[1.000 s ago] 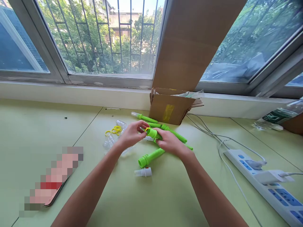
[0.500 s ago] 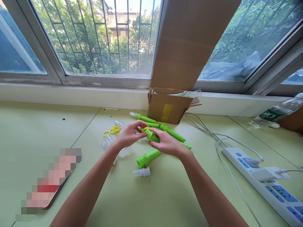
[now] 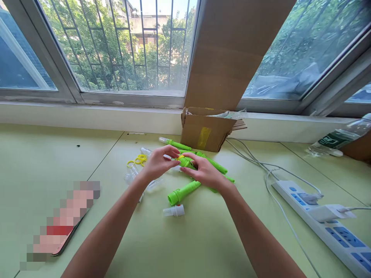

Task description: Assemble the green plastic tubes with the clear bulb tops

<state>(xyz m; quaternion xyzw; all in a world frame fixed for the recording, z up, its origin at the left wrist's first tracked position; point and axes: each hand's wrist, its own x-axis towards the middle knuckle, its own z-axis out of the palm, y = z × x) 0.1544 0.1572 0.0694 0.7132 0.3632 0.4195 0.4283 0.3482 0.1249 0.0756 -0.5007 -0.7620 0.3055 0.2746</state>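
My right hand (image 3: 204, 172) is closed around a bright green plastic tube (image 3: 187, 163) with a threaded end that points left. At that end sits a yellow ring (image 3: 181, 157). The fingertips and thumb of my left hand (image 3: 158, 162) pinch at the ring from the left; their exact contact is partly hidden. Just below the hands lies another green threaded tube (image 3: 182, 193), and nearer to me a white cap piece with a clear ribbed tip (image 3: 174, 211). More yellow rings (image 3: 141, 159) and clear plastic tubes (image 3: 132, 172) lie left of my left hand.
Behind the hands are a green tube with a clear tip (image 3: 176, 144) and a cardboard box (image 3: 207, 133). On the right lie a white power strip (image 3: 315, 224), cables (image 3: 272, 197) and a plastic bottle (image 3: 337, 137). A blurred-out phone-like object (image 3: 65, 222) is at left.
The threaded end and its yellow ring have shifted slightly right and turned between my hands. My right fingers have moved a little on the tube; the loose parts lie as before.
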